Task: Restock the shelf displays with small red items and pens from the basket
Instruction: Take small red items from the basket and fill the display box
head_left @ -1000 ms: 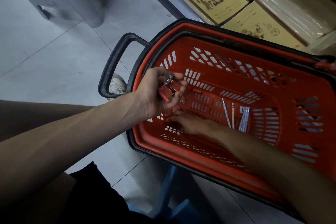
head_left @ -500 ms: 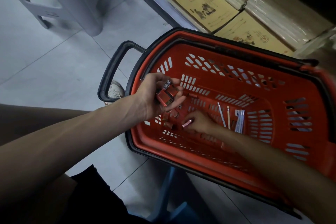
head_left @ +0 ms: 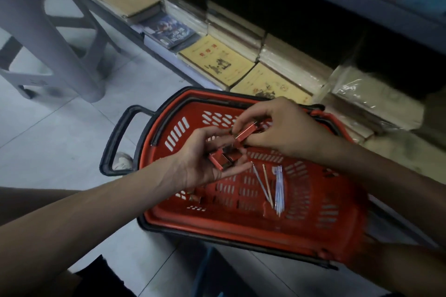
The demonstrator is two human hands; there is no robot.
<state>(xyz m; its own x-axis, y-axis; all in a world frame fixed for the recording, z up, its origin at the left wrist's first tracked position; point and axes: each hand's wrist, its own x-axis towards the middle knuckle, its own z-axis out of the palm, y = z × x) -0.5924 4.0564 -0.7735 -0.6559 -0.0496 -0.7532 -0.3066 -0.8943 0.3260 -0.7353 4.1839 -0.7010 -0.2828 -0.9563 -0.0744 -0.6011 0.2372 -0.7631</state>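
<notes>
- A red plastic shopping basket (head_left: 241, 223) with a black rim and a black loop handle (head_left: 115, 142) stands on the pale tiled floor (head_left: 48, 142). Its far side is close against the bottom shelf (head_left: 156, 47).
- The left hand (head_left: 198, 166) is palm up over the left part of the basket. Its fingers are cupped round a cluster of small red rectangular boxes (head_left: 223, 158) that lie in the palm.
- The right hand (head_left: 282, 128) is over the far side of the basket and pinches a single red box (head_left: 246, 133) between thumb and fingertips. This box is tilted and sits just above the cluster in the other palm. Whether it touches the cluster cannot be told.
- On the basket's slotted bottom lie two thin pens (head_left: 264, 185) side by side, pointing roughly away from the person. A bundle of pale, clear-bodied pens (head_left: 278, 188) lies just beside them on the right.
- Another small red piece (head_left: 194, 198) lies on the basket bottom near the left corner, below the left wrist. It is too blurred to describe further.
- The bottom shelf carries yellow-covered exercise books (head_left: 217, 62) laid flat, with stacks of paper goods wrapped in clear film (head_left: 362, 94) to their right.
- A grey plastic stool (head_left: 60, 43) stands on the floor at the left, well apart from the basket.
- The toe of a pale shoe (head_left: 123, 161) shows through the loop of the handle.
</notes>
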